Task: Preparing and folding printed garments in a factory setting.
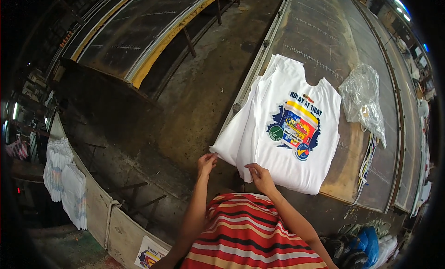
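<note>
White sleeveless shirts lie in a stack at the near end of a long table, necklines pointing away from me. The top one bears a colourful paint-bucket print. My left hand pinches a corner of the white cloth that reaches past the table's left edge. Closed on the lower hem, my right hand holds the cloth near a lengthwise fold. Between the two hands the hem hangs loosely. How many layers each hand grips cannot be made out.
A crumpled clear plastic bag lies right of the stack, above thin coloured strips. A metal rail edges the table. Another long table stands across the aisle. Folded white garments hang over a bench rail at left.
</note>
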{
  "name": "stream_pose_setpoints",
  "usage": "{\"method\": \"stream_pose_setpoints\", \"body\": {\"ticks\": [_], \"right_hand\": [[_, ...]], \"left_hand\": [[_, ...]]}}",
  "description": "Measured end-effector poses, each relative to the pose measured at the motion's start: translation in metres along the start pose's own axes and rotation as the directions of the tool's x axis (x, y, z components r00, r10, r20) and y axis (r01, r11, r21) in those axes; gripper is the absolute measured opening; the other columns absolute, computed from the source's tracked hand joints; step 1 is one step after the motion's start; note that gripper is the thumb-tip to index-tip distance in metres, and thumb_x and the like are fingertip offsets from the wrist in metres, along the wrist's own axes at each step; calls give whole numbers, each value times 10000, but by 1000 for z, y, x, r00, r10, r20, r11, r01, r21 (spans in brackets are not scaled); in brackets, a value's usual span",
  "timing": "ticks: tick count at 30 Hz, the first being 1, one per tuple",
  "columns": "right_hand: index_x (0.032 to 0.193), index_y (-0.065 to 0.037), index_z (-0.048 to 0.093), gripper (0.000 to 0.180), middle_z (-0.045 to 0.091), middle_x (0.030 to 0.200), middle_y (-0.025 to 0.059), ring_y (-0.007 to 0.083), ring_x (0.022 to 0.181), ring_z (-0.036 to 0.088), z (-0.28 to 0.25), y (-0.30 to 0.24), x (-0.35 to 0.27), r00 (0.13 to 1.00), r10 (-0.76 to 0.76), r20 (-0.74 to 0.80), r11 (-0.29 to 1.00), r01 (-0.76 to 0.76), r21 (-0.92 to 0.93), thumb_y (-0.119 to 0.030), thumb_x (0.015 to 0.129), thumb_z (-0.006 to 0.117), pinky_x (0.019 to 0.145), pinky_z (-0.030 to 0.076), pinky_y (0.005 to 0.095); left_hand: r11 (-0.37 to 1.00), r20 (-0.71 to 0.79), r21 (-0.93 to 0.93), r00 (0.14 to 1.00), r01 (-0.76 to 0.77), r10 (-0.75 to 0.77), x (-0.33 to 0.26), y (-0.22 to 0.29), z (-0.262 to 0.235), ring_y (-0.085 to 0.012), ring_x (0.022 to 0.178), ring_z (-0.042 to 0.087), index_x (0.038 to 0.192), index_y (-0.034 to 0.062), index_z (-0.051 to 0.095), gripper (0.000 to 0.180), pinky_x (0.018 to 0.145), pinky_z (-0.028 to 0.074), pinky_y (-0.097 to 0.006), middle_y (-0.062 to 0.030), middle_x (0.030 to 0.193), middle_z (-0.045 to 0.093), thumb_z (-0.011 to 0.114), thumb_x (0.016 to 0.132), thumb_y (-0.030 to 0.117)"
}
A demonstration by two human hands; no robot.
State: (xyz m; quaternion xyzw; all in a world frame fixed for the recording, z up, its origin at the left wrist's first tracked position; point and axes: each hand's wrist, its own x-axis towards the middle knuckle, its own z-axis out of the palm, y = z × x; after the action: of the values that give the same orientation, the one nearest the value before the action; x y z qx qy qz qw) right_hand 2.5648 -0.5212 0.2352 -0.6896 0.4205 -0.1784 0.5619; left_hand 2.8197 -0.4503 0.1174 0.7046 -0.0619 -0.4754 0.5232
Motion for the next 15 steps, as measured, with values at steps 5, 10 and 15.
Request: {"method": "stream_pose_setpoints", "body": {"ticks": [5, 10, 15], "right_hand": [[1127, -59, 661, 191, 441, 587, 14, 90, 543, 361, -5, 3, -2, 999, 30, -37, 998, -27, 62, -106, 1004, 522, 492, 317, 292], [1076, -37, 676, 179, 491, 582, 12, 82, 521, 388, -4, 1, 1, 998, 58, 9, 997, -58, -59, -158, 988, 579, 489, 331, 278], [983, -11, 665, 284, 522, 519, 115, 111, 481, 452, 8, 14, 7, 994, 105, -40, 994, -104, 15, -291, 935, 666, 467, 354, 336]], "left_hand": [[901, -39, 358, 960, -246, 277, -20, -3, -15, -96, 700, 614, 937, 38, 674, 231, 619, 497, -250, -5, 793, 654, 693, 935, 269], [951, -203, 122, 931, -285, 305, -59, 8, 7, -88, 711, 603, 937, 18, 675, 221, 630, 485, -240, -11, 798, 651, 699, 932, 238], [835, 527, 58, 727, -547, 440, -91, 7, 25, -68, 783, 607, 960, 24, 714, 225, 662, 486, -237, -20, 870, 680, 686, 942, 247]]}}
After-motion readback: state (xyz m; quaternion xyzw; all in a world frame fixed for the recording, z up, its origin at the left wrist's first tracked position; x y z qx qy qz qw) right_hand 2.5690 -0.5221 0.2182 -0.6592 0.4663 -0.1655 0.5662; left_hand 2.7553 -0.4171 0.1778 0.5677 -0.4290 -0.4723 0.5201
